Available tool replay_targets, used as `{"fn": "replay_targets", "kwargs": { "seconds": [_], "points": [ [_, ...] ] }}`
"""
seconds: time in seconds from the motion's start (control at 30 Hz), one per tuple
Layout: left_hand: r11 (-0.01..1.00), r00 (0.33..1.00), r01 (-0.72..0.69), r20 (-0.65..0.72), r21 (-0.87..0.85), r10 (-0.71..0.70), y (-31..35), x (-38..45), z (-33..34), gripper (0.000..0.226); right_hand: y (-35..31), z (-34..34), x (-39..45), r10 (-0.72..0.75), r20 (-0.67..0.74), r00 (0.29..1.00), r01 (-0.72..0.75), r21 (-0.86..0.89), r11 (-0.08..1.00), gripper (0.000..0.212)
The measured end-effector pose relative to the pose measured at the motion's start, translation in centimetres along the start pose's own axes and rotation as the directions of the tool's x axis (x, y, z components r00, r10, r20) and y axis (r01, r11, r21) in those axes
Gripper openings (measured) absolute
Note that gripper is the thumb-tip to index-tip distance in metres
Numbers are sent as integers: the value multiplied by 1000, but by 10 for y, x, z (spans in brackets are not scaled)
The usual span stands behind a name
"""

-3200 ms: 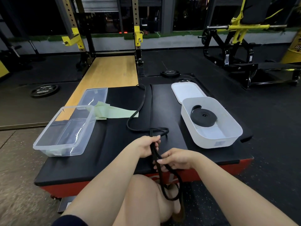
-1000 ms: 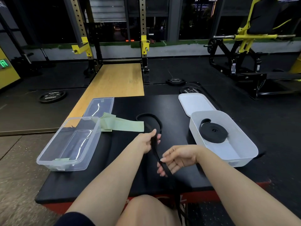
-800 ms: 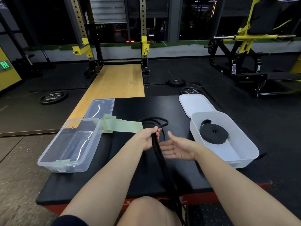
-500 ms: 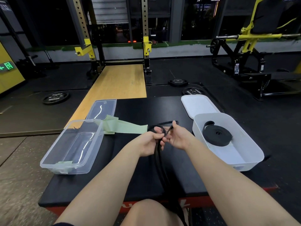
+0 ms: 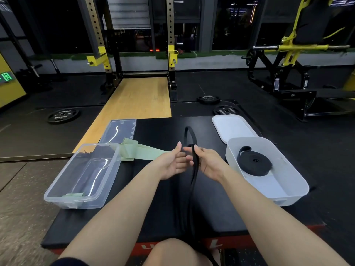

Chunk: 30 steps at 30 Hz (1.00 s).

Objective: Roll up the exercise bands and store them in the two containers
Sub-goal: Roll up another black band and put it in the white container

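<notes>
two containers flank your hands on the black platform [image 5: 153, 217]: a clear tub [image 5: 80, 175] at the left of the frame and a white tub [image 5: 288, 179] at the right. the white tub already holds a rolled black band [image 5: 254, 165]. the clear tub has a scrap of green in its near corner, and a pale green band [image 5: 146, 152] lies flat from its far rim toward centre frame, ending just beside your left hand [image 5: 172, 162].

your left hand is palm-up with its fingers curled toward the loose black band [image 5: 194, 169]; whether it actually grips the strap you cannot tell. your right hand [image 5: 209, 163] has its fingers wrapped round the same band. a small loop stands up beyond your fingertips, and the doubled strap trails down centre frame, over the near edge of the platform and past your knee at the bottom.

a clear lid [image 5: 119, 131] lies behind the clear tub, a white lid [image 5: 233, 127] behind the white one, touching its far rim. open platform shows between the tubs. three weight plates lie on the floor beyond, upper left and upper centre.
</notes>
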<state>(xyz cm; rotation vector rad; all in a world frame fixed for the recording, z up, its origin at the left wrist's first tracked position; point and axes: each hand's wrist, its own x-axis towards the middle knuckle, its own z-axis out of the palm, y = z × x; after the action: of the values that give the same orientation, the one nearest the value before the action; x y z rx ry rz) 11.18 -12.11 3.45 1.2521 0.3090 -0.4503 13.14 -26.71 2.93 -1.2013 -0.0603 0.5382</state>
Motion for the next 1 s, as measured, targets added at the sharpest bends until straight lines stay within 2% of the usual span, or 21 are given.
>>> {"fn": "replay_targets", "kwargs": {
  "seconds": [0.1,0.23,0.4,0.67,0.87,1.0],
  "points": [
    [994,995,-97,-28,-54,96,10,-1,9,40,-2,3,-7,38,61,997,-33,-80,996,28],
    [955,954,-296,-54,11,296,13,-2,13,17,-5,7,-12,-8,84,996,15,-90,996,18],
    [909,903,-415,-105,44,417,14,-8,15,12,-3,16,-15,-59,74,996,65,-84,994,19],
    [904,881,-423,-207,61,426,35,-6,29,16,-7,19,-18,-114,66,991,118,-64,991,21],
    [892,872,-447,-252,-61,420,63,8,37,17,-11,1,-21,-27,143,989,38,-76,996,18],
    [884,871,-458,-252,-99,423,81,25,38,16,-18,-3,-10,-76,104,992,85,-79,993,18]
  ]
}}
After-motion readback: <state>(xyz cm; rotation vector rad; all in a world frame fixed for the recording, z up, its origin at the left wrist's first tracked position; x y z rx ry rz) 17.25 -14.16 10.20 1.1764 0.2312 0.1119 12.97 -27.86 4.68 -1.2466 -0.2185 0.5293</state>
